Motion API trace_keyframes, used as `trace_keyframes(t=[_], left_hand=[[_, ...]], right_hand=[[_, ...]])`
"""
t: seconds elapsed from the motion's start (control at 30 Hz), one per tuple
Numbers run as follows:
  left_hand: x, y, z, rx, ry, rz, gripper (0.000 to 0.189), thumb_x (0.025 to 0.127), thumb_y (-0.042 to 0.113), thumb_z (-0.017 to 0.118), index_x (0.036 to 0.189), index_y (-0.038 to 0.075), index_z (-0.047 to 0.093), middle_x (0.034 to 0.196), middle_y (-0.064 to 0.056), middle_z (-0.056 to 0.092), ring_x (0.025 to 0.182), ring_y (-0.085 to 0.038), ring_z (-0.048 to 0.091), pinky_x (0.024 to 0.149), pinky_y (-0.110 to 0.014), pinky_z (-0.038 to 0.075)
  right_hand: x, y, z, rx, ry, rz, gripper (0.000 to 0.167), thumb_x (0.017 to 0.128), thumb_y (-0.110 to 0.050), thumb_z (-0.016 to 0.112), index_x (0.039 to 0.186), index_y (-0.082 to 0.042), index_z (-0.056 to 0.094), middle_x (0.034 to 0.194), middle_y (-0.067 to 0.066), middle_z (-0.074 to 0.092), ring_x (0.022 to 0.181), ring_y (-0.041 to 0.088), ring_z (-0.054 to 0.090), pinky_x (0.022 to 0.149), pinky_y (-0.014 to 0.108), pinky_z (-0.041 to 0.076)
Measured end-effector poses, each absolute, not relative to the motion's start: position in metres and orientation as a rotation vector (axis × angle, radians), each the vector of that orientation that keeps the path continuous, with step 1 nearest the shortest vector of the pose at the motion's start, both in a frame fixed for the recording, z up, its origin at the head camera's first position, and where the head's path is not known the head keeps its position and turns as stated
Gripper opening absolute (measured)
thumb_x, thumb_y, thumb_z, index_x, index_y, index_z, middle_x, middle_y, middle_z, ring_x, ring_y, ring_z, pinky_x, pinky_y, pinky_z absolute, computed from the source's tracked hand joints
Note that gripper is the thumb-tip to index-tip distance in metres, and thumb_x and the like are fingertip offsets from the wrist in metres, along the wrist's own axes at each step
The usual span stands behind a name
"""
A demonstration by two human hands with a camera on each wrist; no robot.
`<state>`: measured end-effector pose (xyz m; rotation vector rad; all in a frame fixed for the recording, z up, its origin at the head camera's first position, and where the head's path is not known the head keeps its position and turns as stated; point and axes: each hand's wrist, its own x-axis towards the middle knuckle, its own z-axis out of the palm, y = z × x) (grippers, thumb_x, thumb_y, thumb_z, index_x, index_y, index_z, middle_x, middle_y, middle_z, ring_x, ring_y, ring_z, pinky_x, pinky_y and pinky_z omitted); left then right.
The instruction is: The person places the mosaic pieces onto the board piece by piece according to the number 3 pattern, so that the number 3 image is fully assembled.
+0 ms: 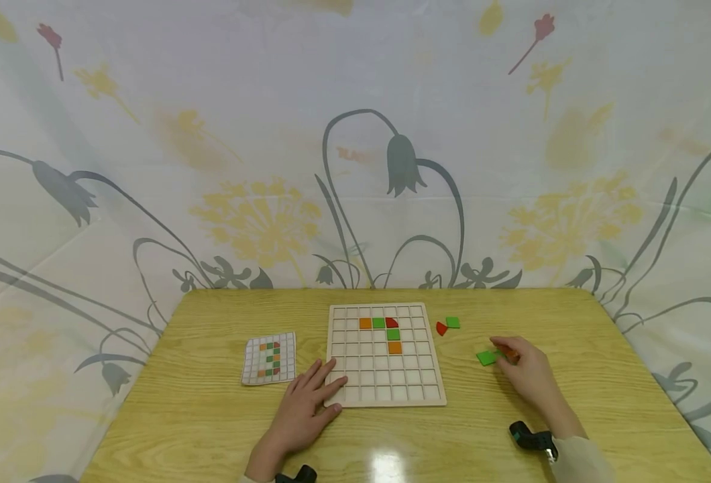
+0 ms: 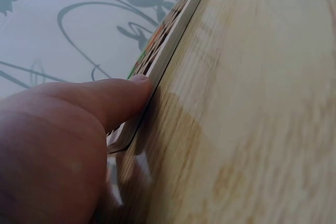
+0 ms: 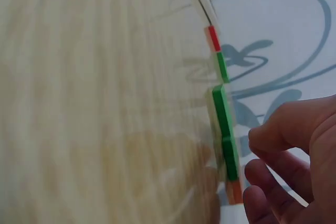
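My left hand lies with fingers spread on the lower left corner of a pale wooden grid board. In the left wrist view its thumb touches the board's side edge. On the board are an orange tile, a green tile and a red quarter-round tile, with a green and an orange tile below. My right hand, loosely bent, hovers at a loose group of green tiles and an orange tile; no tile shows between its fingertips.
Left of the board lies a card printed with a coloured grid pattern. A loose red quarter-round tile and a green tile lie just right of the board. A flower-patterned curtain hangs behind the wooden table.
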<state>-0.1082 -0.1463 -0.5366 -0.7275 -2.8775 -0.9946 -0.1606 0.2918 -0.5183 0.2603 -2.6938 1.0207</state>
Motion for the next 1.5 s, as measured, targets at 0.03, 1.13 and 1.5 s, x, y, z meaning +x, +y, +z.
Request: trace_keyframes(t=[0.03,1.13,1.5], left_hand=[[-0.108,-0.146,-0.536,-0.724,-2.884,-0.997,0.046,0.100,0.034,0.059,0.144,0.021,0.057,0.161,-0.006,0.031,0.148,-0.037,0.022,0.108,-0.069,0.019],[-0.109,-0.147,-0.536,-0.731,-2.903,-0.990,0.046,0.101,0.036,0.057,0.144,0.021,0.057,0.161,-0.006,0.030,0.149,-0.035,0.019,0.110,-0.068,0.018],[-0.109,-0.147,-0.536,-0.734,-2.905,-0.984,0.046,0.101,0.037,0.057,0.144,0.021,0.057,0.161,-0.006,0.030,0.149,-0.035,0.020,0.110,-0.068,0.018]], right_hand=[[-0.159,0.294,-0.519,0.260,-2.707,1.014,0.035,0.087,0.005,0.067,0.122,0.003,0.067,0.114,0.019,0.067,0.099,0.035,0.064,0.077,0.039,0.052],[-0.154,0.306,-0.512,0.264,-2.933,0.940,0.024,0.085,-0.014,0.079,0.105,-0.001,0.076,0.096,0.005,0.061,0.084,0.020,0.059,0.071,0.038,0.050],[-0.153,0.311,-0.511,0.293,-2.949,0.959,0.030,0.086,-0.021,0.080,0.108,-0.002,0.076,0.096,0.004,0.060,0.082,0.017,0.055,0.069,0.034,0.047]])
